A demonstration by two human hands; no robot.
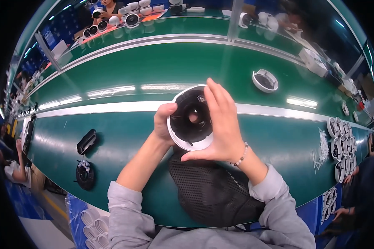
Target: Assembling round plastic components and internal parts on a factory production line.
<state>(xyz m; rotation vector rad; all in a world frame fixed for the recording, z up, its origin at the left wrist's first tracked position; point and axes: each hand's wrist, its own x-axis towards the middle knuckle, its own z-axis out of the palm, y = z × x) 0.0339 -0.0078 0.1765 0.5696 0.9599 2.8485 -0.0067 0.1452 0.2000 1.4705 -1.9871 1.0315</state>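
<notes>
Above the near green tabletop I hold a round white housing (pixel 201 145) with a dark, hollow inside and a hole at its middle. My left hand (pixel 164 124) grips its left side, the thumb on the rim and the other fingers hidden behind. On the opposite side my right hand (pixel 225 124) lies along the wall, its fingers long and close together, the thumb below the lower rim. A black mesh bag or cloth (pixel 212 191) lies on the table beneath my right forearm, close to my body.
To the left lie a black curved part (pixel 86 142) and a black ring-shaped part (pixel 85 176). At right are thin white strips (pixel 321 149) and several stacked white rings (pixel 340 145). A white ring-shaped part (pixel 265 81) rests on the green belt (pixel 162 62) beyond. People sit around.
</notes>
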